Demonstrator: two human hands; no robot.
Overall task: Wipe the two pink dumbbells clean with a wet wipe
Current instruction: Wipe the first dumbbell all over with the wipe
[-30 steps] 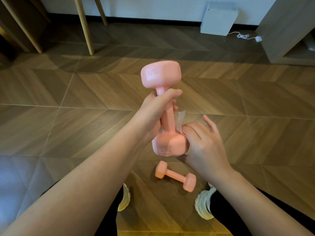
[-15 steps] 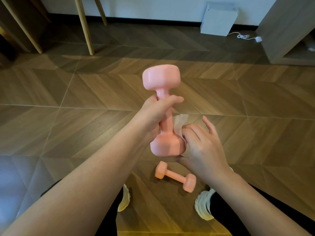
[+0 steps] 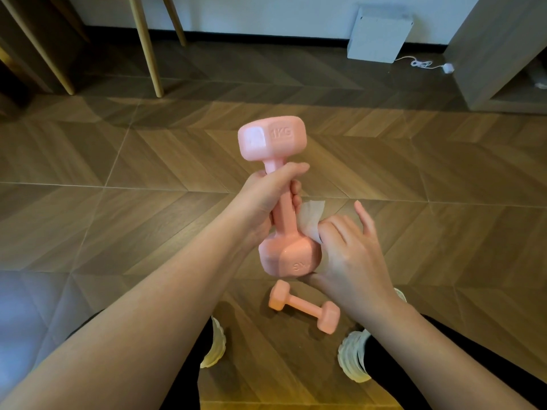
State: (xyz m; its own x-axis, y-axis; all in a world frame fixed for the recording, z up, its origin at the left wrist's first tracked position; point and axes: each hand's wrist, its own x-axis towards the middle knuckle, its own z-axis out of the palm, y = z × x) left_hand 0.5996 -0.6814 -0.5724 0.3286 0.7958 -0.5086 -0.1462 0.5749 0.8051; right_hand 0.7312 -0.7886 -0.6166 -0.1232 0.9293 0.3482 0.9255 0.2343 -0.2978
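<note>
My left hand (image 3: 266, 199) grips the handle of a pink dumbbell (image 3: 278, 143), held nearly upright in front of me, its upper head marked 1KG. My right hand (image 3: 349, 255) presses a white wet wipe (image 3: 310, 218) against the right side of the dumbbell's lower head (image 3: 288, 258), fingers curled round the wipe, the index finger sticking up. Part of the wipe pokes out above my fingers. A second pink dumbbell (image 3: 305, 306) lies on the wooden floor between my feet, below both hands.
My two white shoes (image 3: 214, 347) (image 3: 353, 359) stand on the herringbone floor. Wooden furniture legs (image 3: 146, 48) rise at the back left. A white box (image 3: 379, 34) leans on the wall, a white cable (image 3: 426, 65) beside it, and a grey cabinet (image 3: 497, 51) stands at the right.
The held dumbbell has turned in my left hand, so the 1KG marking on its upper head shows again. My right hand stays pressed with the wipe on the lower head.
</note>
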